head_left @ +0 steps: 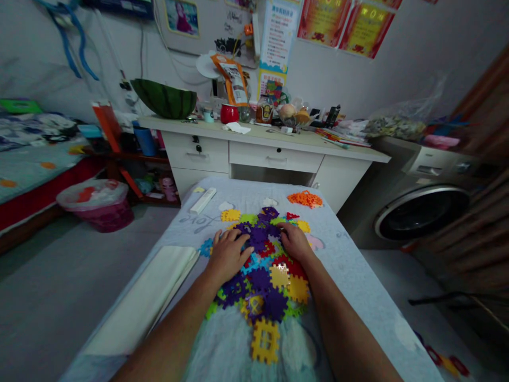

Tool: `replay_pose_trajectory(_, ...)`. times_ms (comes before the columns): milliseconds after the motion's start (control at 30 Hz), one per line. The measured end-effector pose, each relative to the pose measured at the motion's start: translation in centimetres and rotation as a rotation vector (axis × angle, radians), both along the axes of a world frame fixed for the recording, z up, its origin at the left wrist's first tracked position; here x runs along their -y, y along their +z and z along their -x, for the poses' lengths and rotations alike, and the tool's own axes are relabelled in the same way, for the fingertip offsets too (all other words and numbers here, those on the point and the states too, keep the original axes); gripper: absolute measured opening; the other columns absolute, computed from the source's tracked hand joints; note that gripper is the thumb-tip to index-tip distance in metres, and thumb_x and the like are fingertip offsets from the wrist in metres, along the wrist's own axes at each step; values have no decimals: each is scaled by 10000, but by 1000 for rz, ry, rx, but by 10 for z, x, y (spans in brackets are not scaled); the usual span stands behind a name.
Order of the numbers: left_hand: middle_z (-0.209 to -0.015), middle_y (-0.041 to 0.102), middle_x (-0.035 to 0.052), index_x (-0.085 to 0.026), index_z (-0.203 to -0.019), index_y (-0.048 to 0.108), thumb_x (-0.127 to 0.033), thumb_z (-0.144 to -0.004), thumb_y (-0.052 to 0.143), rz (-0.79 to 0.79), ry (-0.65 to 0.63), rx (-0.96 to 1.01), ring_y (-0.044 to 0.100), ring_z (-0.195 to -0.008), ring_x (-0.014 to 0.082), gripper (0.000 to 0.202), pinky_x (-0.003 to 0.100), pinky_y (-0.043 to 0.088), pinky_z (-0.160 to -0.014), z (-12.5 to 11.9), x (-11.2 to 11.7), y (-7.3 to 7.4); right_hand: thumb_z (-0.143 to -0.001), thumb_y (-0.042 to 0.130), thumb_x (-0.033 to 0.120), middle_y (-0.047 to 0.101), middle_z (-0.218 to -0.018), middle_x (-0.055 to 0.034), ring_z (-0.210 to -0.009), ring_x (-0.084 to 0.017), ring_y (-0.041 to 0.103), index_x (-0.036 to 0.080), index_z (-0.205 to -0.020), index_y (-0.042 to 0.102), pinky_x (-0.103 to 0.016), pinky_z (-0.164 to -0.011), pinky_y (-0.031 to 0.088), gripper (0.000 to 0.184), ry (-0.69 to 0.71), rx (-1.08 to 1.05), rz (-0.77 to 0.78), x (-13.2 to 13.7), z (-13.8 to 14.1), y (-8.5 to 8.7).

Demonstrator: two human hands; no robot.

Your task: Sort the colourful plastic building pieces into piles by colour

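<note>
A heap of flat interlocking plastic tiles (260,276) in purple, yellow, red, green and blue lies on a pale cloth-covered table (350,276) in front of me. My left hand (227,253) rests palm down on the left of the heap, fingers spread over purple tiles. My right hand (294,241) lies on the right side, fingers curled down onto the tiles near the purple ones; whether it grips one is hidden. A single yellow tile (265,340) lies nearest me. A small orange pile of tiles (305,199) sits at the far right.
A folded white cloth (151,297) lies along the table's left edge, a white remote-like bar (202,200) at the far left. Beyond stands a cluttered white desk (274,154) with half a watermelon (164,98). A washing machine (421,207) is right, a pink bin (97,204) left.
</note>
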State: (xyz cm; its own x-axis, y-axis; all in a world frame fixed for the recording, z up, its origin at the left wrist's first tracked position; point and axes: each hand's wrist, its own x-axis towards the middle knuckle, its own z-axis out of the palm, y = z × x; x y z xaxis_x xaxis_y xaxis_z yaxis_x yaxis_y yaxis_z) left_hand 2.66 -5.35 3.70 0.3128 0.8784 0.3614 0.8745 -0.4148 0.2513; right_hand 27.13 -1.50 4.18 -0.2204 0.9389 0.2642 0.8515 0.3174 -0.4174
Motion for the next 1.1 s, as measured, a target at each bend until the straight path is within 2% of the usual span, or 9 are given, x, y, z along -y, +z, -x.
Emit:
replay_pose_trajectory(133,-1030,650,62,-234,-1104,674,-375,-912,530,39,-184,45,573,-997,225,278,398,416,-921,-3,3,6,-821,469,95,691,-1094,-93,-1022,-197,615,151,-1087,673,-308,-950,444,340,-3,9,-35,0,-1,-1)
replay_pose_trajectory(267,-918,669,52,-224,-1044,684,-342,-929,502,53,-233,84,593,-926,215,245,377,444,-853,-3,3,10,-833,484,123,698,-1008,-91,-959,-204,613,171,-1003,699,-326,-919,448,278,-11,29,-74,-3,0,4)
replay_pose_trajectory(367,-959,667,64,-216,-1035,682,-305,-917,508,12,-182,114,588,-951,219,228,384,448,-874,-1,3,9,-851,500,150,675,-1102,-96,-1052,-214,580,177,-1075,689,-357,-974,416,294,72,68,-95,-12,9,9)
replay_pose_trajectory(500,-1245,601,85,-226,-1155,643,-341,-871,572,-26,-102,73,507,-1175,257,315,427,381,-1022,3,3,5,-888,530,250,534,-1384,-82,-1259,-229,466,223,-1282,587,-406,-1066,335,398,244,164,-32,-27,27,14)
replay_pose_trajectory(567,-1310,572,78,-242,-1209,614,-392,-867,574,12,-74,21,476,-1226,266,375,441,346,-1057,4,4,2,-902,509,247,560,-1352,-98,-1235,-218,492,198,-1256,601,-379,-1049,347,369,263,214,21,-29,33,16)
replay_pose_trajectory(733,-1296,584,90,-263,-1311,530,-452,-899,507,57,113,-67,443,-1255,302,453,522,270,-1075,4,7,1,-907,448,196,692,-1003,-97,-960,-181,610,154,-958,694,-274,-878,419,255,177,296,78,-21,28,19)
replay_pose_trajectory(833,-1292,580,117,-251,-1313,520,-487,-913,459,44,222,-93,413,-1273,330,469,570,240,-1069,3,8,2,-911,421,197,694,-947,-95,-906,-185,613,157,-916,693,-267,-826,425,276,89,309,76,-19,20,20)
replay_pose_trajectory(967,-1343,540,134,-213,-1301,527,-485,-916,452,12,230,-88,413,-1273,324,477,522,275,-1062,2,8,5,-862,450,140,651,-1167,-108,-1091,-204,566,162,-1118,661,-292,-960,386,333,5,284,33,-37,17,20)
replay_pose_trajectory(1100,-1283,580,123,-191,-1291,535,-442,-918,471,24,150,-70,498,-1184,284,454,423,352,-1014,2,7,7,-859,484,166,507,-1397,-113,-1218,-239,506,215,-1342,538,-359,-1032,359,488,-33,347,123,-64,23,18)
